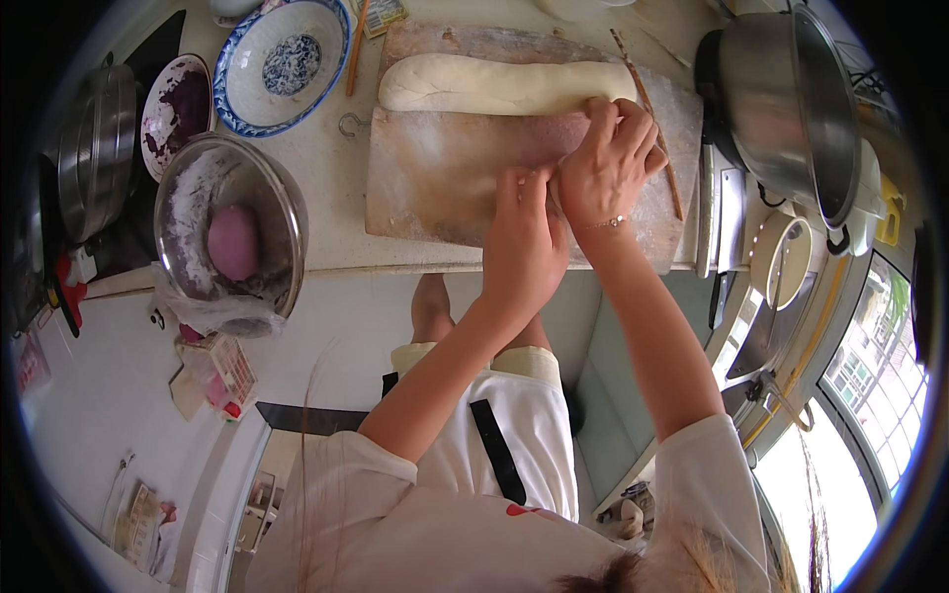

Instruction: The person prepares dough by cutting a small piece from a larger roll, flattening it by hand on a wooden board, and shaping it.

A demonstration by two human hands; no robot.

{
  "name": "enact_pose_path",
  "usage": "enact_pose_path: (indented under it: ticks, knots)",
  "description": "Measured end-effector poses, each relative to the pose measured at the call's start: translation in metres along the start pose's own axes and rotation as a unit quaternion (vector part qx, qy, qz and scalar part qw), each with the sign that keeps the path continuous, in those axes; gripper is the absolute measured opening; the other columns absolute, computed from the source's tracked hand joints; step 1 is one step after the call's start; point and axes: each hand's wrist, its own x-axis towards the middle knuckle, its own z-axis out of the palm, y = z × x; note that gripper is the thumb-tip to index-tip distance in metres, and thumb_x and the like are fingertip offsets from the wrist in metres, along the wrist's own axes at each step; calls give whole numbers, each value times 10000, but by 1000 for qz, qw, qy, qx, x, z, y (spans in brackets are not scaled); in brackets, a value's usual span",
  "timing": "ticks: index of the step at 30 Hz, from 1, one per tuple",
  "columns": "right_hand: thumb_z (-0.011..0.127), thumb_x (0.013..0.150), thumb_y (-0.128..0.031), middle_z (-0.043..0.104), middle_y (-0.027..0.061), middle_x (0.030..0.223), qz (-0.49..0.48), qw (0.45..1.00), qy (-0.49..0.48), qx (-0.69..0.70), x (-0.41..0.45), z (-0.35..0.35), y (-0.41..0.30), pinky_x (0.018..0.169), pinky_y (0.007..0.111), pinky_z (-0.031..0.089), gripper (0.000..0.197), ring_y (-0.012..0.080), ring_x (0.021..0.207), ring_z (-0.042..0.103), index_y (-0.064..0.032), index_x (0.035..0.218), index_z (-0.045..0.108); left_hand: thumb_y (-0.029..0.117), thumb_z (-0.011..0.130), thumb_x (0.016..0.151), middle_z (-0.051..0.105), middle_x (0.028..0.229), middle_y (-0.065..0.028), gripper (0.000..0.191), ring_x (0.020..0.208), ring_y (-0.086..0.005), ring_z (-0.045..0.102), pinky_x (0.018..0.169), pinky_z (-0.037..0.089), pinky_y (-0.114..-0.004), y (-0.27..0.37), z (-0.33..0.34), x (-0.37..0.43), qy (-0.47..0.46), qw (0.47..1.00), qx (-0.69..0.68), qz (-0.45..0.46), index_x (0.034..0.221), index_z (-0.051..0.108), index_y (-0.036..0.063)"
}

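Observation:
A long roll of pale dough (497,85) lies across the far part of a floured wooden board (430,170). My right hand (612,167), with a thin bracelet at its wrist, is bent over the board just below the roll's right end. Close against its palm side is my left hand (526,230), fingers curled. The two hands meet over the near half of the board. What lies between them is mostly hidden, so I cannot tell whether either grips something. A purplish patch (560,137) shows on the board beyond my fingers. A thin stick (652,133) rests along the board's right side.
At left, a steel bowl (293,222) holds a purple dough ball (233,242). Beyond it are a purple-smeared bowl (154,126) and a blue-rimmed bowl (248,111). A metal hook (348,124) lies beside the board. A large steel pot (764,104) stands at right.

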Motion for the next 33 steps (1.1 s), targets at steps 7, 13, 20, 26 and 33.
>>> enact_pose_path:
  ticks: [7, 13, 20, 26, 33]
  knots:
    - [551, 1010, -91, 561, 84, 1126, 397, 743, 129, 523, -7, 10, 33, 843, 310, 407, 98, 183, 986, 533, -71, 1098, 589, 105, 648, 980, 527, 1149, -200, 411, 944, -389, 642, 789, 539, -479, 13, 11, 6, 6, 999, 29, -40, 1367, 539, 19]
    - [595, 1011, -158, 643, 34, 1029, 319, 740, 128, 578, 56, -37, 70, 819, 295, 455, 179, 121, 887, 586, -58, 1155, 629, 157, 799, 873, 538, 1155, -142, 521, 1038, -328, 607, 806, 542, -451, 5, 0, 37, -21, 995, 76, 66, 1340, 582, 77]
    - [678, 922, -259, 763, 193, 913, -120, 930, -157, 310, 215, -20, 58, 820, 448, 567, 263, 337, 884, 738, -53, 1042, 788, 64, 850, 766, 565, 1065, -94, 437, 990, -304, 579, 858, 494, -413, -4, -3, 47, -72, 962, 148, 219, 1120, 594, 79]
    - [709, 865, -207, 745, 217, 946, -322, 852, -388, -139, 264, 36, 35, 770, 479, 558, 194, 383, 871, 715, -49, 935, 797, 5, 835, 745, 646, 994, -64, 466, 933, -270, 622, 812, 528, -390, -12, 0, 24, -58, 941, 116, 312, 1162, 652, 104]
    - [774, 799, -165, 774, 137, 1051, -548, 640, -418, -340, 276, 125, 43, 811, 451, 580, 206, 337, 949, 732, -93, 987, 814, 54, 809, 806, 661, 1050, 22, 228, 1045, -208, 606, 872, 507, -350, -34, -15, -4, 120, 876, 208, 419, 995, 776, 178]
